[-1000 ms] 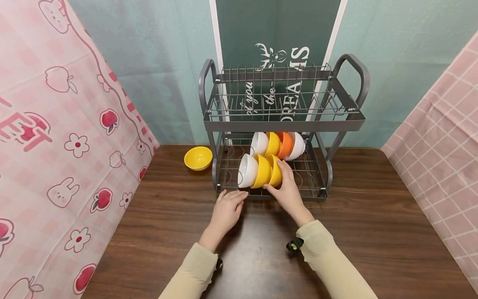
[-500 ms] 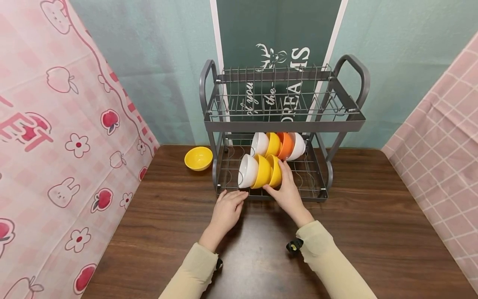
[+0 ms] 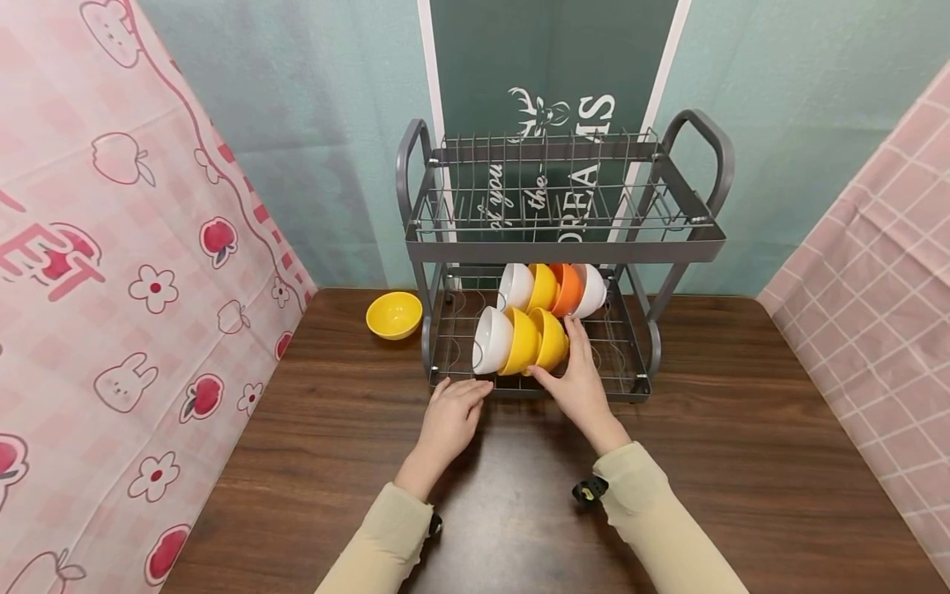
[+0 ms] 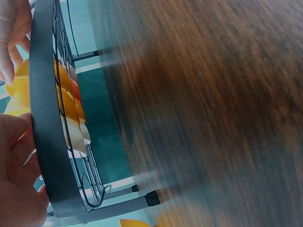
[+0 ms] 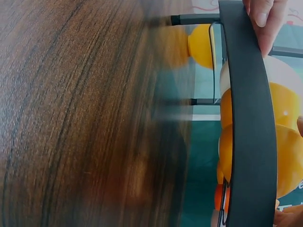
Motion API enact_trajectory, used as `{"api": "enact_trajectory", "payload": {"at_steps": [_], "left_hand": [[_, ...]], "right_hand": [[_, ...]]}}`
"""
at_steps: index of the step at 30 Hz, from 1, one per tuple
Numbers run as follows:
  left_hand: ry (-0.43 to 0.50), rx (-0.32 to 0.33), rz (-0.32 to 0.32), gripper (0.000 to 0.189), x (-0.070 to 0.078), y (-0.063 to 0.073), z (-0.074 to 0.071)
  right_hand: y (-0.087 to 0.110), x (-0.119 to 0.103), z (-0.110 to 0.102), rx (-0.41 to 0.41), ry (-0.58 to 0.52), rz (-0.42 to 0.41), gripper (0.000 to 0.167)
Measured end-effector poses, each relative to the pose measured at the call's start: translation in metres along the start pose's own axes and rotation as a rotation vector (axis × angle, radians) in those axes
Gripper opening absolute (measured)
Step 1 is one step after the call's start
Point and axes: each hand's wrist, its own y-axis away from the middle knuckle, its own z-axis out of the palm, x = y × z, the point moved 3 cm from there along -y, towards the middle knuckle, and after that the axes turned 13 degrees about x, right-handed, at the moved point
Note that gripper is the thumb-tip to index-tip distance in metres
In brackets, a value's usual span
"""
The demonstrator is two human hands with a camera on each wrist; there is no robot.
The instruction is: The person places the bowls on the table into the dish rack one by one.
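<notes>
A front row of bowls stands on edge on the rack's lower tier: a white bowl (image 3: 492,340), a yellow bowl (image 3: 522,342) and, at the right end, another yellow bowl (image 3: 552,342). Around that end bowl my right hand (image 3: 577,384) is spread, thumb low at its near side and fingertips by its upper right. My left hand (image 3: 450,417) rests at the rack's front rail (image 4: 47,113), fingers fairly straight, holding nothing. Behind stands a second row, with a white bowl (image 3: 515,285), a yellow bowl (image 3: 544,285), an orange bowl (image 3: 567,289) and a white bowl (image 3: 591,290).
The grey two-tier dish rack (image 3: 564,251) stands at the back of the wooden table (image 3: 505,511), its wire upper tier above the bowls. Left of it sits a loose yellow bowl (image 3: 394,315). Patterned cloths hang at the back and both sides.
My right hand has shifted slightly right, its thumb and fingers wider apart, and more of the end yellow bowl shows. The left hand stays put.
</notes>
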Motion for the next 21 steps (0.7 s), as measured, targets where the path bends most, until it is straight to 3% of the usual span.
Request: {"api": "enact_trajectory", "payload": {"at_steps": [21], "left_hand": [[0.012,0.005,0.006,0.029,0.0,-0.001,0.0]], "right_hand": [[0.021,0.017,-0.026,0.025,0.08,-0.016,0.092]]}}
